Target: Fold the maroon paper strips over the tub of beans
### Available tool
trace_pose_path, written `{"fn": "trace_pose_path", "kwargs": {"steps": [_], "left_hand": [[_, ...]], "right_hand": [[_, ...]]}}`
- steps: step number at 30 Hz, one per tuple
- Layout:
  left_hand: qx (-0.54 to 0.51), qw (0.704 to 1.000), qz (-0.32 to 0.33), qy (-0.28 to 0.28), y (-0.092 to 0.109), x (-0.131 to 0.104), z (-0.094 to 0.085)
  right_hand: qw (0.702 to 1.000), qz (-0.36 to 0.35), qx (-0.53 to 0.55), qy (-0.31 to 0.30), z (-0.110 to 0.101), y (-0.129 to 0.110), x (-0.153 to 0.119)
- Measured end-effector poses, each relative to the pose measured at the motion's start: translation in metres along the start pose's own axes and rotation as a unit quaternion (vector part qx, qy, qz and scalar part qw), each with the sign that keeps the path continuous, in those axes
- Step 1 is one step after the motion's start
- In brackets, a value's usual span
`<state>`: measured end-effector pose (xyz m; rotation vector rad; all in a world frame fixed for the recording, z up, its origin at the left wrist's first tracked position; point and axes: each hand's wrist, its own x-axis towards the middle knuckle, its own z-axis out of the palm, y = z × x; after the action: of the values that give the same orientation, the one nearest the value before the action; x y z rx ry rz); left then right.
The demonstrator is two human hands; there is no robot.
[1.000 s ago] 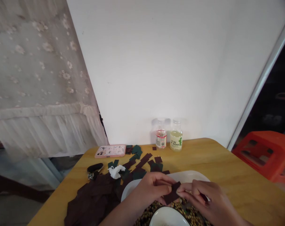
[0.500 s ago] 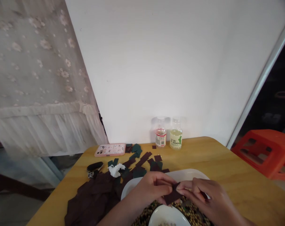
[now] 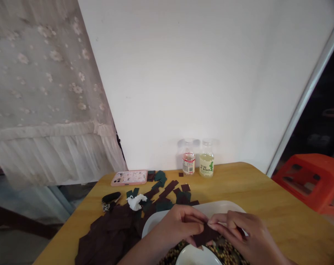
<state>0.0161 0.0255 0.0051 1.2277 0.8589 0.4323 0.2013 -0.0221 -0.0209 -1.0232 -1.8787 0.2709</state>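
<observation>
Head view. I read two bottles standing side by side near the wall [image 3: 183, 81], at the back of the counter [image 3: 255, 187]. The right-hand bottle [image 3: 206, 164] has a pale label with green dots; "C100" is legible, with characters above it too small for me to read with certainty. The left-hand bottle [image 3: 188, 164] has a red-and-white label with a barcode; its print is illegible at this size.

Fingers, left hand [image 3: 178, 225]: closed in a pinch on one dark brown piece [image 3: 205, 236]. Fingers, right hand [image 3: 242, 230]: thumb and fingertips drawn together at the upper edge of the same piece. Its position: between both hands, over one white tray [image 3: 223, 205], at the far edge of one white bowl [image 3: 197, 256]. I see small yellowish grains [image 3: 224, 249] around the bowl, too numerous to count.

Left side of counter: one heap of dark brown pieces [image 3: 109, 235], overlapping, count not obtainable; dark green pieces [image 3: 160, 176] and further brown ones scattered beyond it; one crumpled white tissue [image 3: 136, 202]; one black item with metal parts [image 3: 111, 197]; one phone in a pink patterned case [image 3: 130, 177].

Surroundings: one orange stool [image 3: 313, 180] at right; one floral curtain [image 3: 48, 77] at left.
</observation>
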Motion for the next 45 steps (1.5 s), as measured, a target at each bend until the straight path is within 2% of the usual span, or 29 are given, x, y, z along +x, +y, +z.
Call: {"fn": "trace_pose_path", "kwargs": {"steps": [7, 13, 23, 41, 45], "left_hand": [[0.001, 1.000, 0.007, -0.006, 0.0012, 0.0002, -0.0003], [-0.005, 1.000, 0.016, 0.017, 0.0034, -0.0010, 0.0008], [0.007, 1.000, -0.007, -0.006, -0.0009, -0.0001, -0.0002], [-0.026, 0.998, 0.034, 0.054, 0.0016, 0.0005, -0.0006], [-0.025, 0.998, 0.038, 0.048, 0.0010, 0.0007, -0.0006]], "right_hand": [[1.000, -0.004, -0.021, 0.011, 0.0003, -0.0013, 0.0013], [1.000, 0.001, -0.007, 0.009, -0.0003, -0.0025, 0.0006], [1.000, -0.010, -0.015, 0.013, -0.0009, -0.0010, 0.0021], [1.000, -0.006, 0.000, 0.012, 0.0005, 0.0013, -0.0015], [1.000, -0.009, -0.012, 0.017, 0.0009, 0.0007, -0.0019]]}}
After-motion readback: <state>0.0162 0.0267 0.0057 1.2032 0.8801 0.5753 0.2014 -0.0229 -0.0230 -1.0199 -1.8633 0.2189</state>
